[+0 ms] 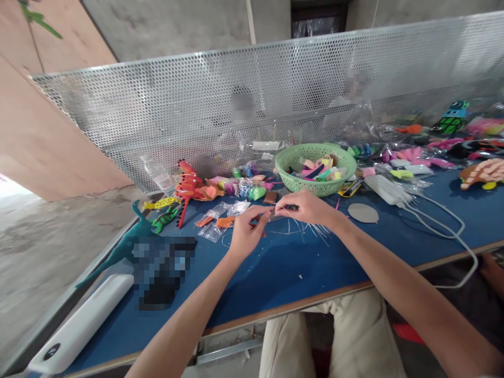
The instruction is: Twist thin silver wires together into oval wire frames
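My left hand (249, 231) is closed in a pinch, thumb against forefinger, above the blue table. Facing it, my right hand (305, 209) is also closed, with its fingertips almost meeting the left ones. Something small and dark shows between the right fingers, and its kind is unclear. A small reddish-brown bit peeks out under the left hand. Several thin pale wires (318, 232) lie on the table below the right hand. Just beyond the hands is a brown block (270, 197). Small clear bags with orange pieces (225, 222) lie left of my left hand.
A green basket (286, 180) of colourful clay pieces stands behind my hands. To the left are a red clay figure (188, 181), a teal long-necked dinosaur (122, 242) and a white elongated device (84, 321). Right lie a grey disc (363, 213) and a white power strip (384, 190) with cables.
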`<state>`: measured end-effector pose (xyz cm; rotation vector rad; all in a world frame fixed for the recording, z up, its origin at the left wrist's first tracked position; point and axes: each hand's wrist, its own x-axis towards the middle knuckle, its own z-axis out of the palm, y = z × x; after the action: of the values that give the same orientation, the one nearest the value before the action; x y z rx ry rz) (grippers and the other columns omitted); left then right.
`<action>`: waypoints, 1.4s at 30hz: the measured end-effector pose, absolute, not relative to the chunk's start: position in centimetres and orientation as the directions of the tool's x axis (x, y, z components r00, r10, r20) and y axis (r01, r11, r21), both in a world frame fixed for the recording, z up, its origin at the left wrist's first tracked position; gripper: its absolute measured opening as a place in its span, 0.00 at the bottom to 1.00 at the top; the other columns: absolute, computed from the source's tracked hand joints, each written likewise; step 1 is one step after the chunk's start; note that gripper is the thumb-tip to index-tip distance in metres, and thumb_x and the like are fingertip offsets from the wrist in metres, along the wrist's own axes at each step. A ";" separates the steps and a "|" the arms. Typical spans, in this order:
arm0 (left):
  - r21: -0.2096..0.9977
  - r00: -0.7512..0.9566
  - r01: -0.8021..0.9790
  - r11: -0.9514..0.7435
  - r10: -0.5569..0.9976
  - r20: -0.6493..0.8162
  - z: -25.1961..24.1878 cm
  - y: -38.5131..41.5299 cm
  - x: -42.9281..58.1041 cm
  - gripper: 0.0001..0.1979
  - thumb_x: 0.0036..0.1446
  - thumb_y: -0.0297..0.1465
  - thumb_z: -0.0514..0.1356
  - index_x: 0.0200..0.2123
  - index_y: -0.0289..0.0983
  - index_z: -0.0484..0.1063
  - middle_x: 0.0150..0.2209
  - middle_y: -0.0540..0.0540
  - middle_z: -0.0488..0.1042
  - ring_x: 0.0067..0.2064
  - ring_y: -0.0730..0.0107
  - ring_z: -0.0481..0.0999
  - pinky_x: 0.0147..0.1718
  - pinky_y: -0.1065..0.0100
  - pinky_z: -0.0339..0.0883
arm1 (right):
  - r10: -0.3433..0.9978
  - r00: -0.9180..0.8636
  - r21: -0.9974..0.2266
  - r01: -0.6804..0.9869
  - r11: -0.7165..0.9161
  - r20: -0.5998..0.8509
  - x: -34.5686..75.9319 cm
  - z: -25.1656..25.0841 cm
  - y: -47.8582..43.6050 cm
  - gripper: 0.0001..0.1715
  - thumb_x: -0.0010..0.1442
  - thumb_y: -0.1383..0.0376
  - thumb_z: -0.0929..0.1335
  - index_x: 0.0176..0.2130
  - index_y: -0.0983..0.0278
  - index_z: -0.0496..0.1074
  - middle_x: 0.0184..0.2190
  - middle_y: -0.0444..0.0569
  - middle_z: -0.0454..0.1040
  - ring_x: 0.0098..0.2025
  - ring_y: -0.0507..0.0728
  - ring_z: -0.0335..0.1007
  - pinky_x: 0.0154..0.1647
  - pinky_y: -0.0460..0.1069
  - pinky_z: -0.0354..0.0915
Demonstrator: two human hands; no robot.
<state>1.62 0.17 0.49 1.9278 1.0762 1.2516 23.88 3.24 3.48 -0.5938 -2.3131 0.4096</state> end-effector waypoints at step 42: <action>0.753 0.249 0.363 -0.549 0.836 0.489 0.3 0.0 1.4 0.15 0.59 0.40 0.64 0.46 0.40 0.80 0.35 0.47 0.80 0.25 0.75 0.66 0.24 0.71 0.62 | 0.518 -0.539 -0.461 0.250 0.851 0.664 22.8 2.9 2.6 0.09 0.69 0.60 0.67 0.38 0.61 0.75 0.32 0.45 0.79 0.30 0.50 0.74 0.33 0.46 0.67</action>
<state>1.37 -0.03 0.33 2.0317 1.0881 1.2588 22.75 2.59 2.88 -0.5568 -2.1575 0.3934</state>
